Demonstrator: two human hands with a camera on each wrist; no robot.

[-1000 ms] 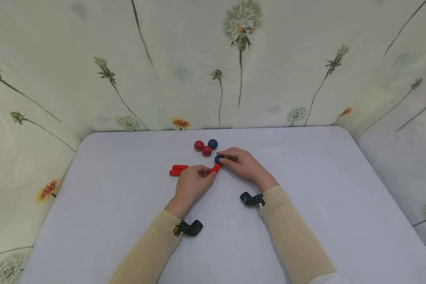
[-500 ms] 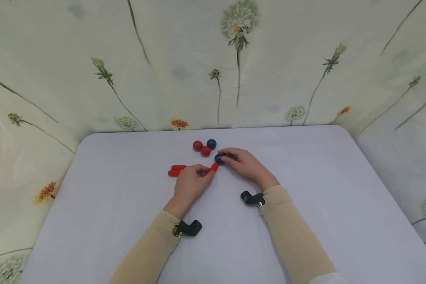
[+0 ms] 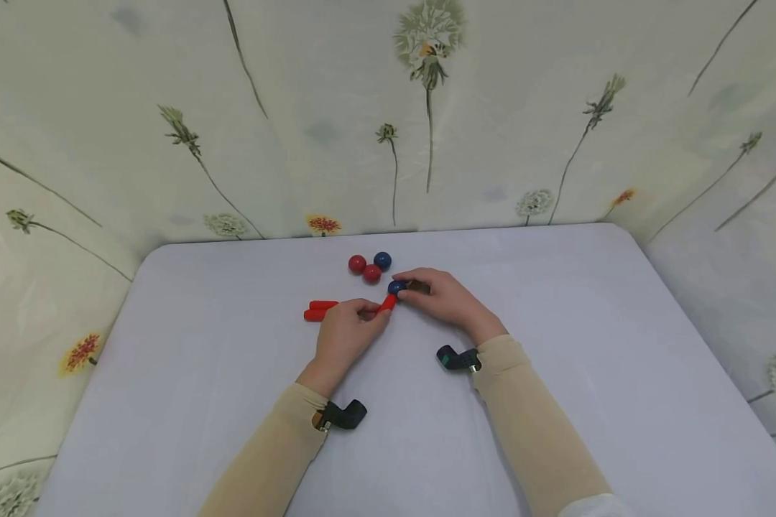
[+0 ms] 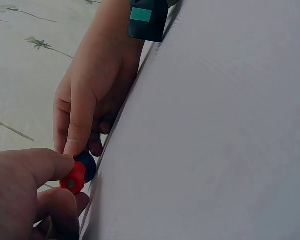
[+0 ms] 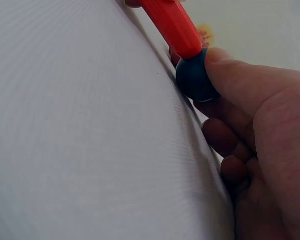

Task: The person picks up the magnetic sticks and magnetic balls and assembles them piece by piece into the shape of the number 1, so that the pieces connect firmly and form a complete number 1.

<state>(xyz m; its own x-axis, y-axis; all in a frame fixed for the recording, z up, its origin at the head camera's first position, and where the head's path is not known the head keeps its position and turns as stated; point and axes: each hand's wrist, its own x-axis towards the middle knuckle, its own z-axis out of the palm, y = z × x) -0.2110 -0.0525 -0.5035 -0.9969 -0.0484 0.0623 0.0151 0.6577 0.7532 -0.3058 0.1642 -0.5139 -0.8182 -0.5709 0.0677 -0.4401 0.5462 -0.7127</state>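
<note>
My left hand (image 3: 349, 333) pinches a short red stick (image 3: 386, 304) between thumb and fingers. My right hand (image 3: 447, 299) holds a dark blue ball (image 3: 396, 287) by its side. In the right wrist view the end of the red stick (image 5: 176, 27) touches the blue ball (image 5: 194, 79), and the right thumb lies on the ball. The left wrist view shows the stick's other end (image 4: 72, 181) with a small grey spot in it, the ball (image 4: 88, 166) just behind.
Two red balls (image 3: 357, 264) and another blue ball (image 3: 382, 261) lie grouped beyond the hands. Two more red sticks (image 3: 315, 315) lie side by side left of my left hand, partly covered by it. A white cloth (image 3: 233, 287) covers the table; a flower-patterned sheet hangs behind.
The head view has shifted slightly. Both hands keep nearly the same pose, with the stick and ball still end to end; the right fingers have moved only slightly on the ball.
</note>
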